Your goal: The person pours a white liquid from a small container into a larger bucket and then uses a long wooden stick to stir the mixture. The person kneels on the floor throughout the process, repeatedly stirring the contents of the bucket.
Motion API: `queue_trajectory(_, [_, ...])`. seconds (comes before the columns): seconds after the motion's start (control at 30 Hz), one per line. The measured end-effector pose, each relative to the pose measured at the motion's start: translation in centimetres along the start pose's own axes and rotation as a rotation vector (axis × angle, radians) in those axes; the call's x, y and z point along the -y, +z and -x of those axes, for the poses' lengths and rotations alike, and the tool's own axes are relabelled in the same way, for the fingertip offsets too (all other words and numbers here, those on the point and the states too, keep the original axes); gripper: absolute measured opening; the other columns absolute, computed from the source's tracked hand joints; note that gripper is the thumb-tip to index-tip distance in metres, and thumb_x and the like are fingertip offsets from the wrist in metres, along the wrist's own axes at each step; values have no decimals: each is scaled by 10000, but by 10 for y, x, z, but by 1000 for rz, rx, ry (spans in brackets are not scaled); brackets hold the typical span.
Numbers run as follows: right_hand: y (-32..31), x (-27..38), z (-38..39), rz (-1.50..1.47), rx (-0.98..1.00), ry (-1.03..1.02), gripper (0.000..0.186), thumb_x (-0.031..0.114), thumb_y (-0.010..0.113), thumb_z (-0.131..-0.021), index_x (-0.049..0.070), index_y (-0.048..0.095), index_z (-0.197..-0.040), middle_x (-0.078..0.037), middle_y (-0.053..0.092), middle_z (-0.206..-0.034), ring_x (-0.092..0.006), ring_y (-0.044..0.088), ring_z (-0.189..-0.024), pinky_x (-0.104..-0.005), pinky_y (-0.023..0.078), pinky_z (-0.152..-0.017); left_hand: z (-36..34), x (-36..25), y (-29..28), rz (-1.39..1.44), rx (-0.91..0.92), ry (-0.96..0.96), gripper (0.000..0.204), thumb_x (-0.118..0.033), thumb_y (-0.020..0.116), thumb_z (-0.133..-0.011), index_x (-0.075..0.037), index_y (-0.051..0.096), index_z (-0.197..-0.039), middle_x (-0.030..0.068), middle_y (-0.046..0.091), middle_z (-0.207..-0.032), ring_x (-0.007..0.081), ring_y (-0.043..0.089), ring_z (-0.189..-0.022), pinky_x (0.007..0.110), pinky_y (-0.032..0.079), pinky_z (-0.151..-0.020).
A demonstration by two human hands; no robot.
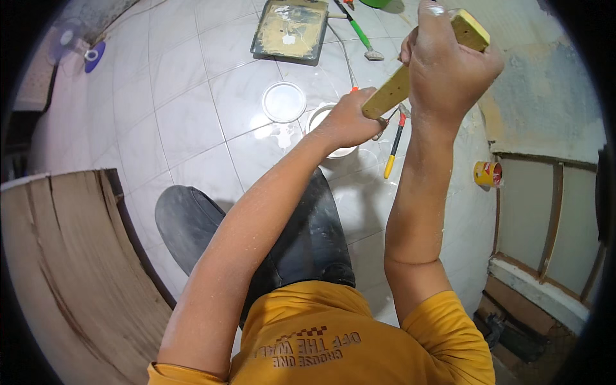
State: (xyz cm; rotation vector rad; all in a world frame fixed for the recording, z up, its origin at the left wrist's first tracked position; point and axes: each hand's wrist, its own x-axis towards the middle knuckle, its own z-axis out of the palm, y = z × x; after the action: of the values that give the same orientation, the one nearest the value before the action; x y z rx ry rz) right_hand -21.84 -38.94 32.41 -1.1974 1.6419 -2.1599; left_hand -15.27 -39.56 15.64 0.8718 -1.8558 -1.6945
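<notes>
While both hands (452, 70) clasp a yellow bar (390, 92), white tub (343, 153) partly hidden behind, lid (284, 102) beside it, paint tray (289, 58) beyond

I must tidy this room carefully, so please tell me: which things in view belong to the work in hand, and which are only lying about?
Likely belonging:
- yellow bar, held
- smeared tray
- white tub
- round white lid
- green-handled brush
- black-and-yellow-handled tool

Probably just lying about:
- yellow-and-red pot
- apparent fan

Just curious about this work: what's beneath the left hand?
Part of a round white tub; the left hand and forearm cover the rest, including much of its inside.
</notes>
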Motion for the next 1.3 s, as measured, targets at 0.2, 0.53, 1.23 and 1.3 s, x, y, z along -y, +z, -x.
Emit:
queue_trajectory(0.2, [-21,-4,25,-248,37,-208,150,-34,683,-912,2,581,-808,-34,525,-600,-98,510,-462,-274,438,-446,-5,16,-11,-145,-46,188,305,-135,754,-799,-31,630,-1057,218,737,-958,368,725,-936,411,549,-847])
queue_trajectory(0.53, [-6,4,24,5,247,-299,237,-6,669,-815,29,494,-659,-58,506,-552,-143,542,-508,-329,406,-493,6,15,-1,132,91,82,576,-280,775,-908,-34,600,-1398,194,653,-1392,292,598,-1311,414,476,-1076])
queue_trajectory(1.23, [28,-10,26,134,167,-308,221,142,742,-737,48,560,-653,-181,604,-584,-391,643,-566,-428,497,-537,8,17,-22,324,148,156,450,-134,787,-927,-35,568,-1307,26,625,-1091,130,630,-1038,272,521,-878])
queue_trajectory(1.3, [33,-13,24,61,110,-302,233,138,737,-749,51,547,-647,-172,591,-568,-390,634,-555,-423,490,-530,17,13,-29,326,175,53,527,-186,827,-886,-25,599,-1333,66,637,-1223,177,608,-1151,334,493,-971])
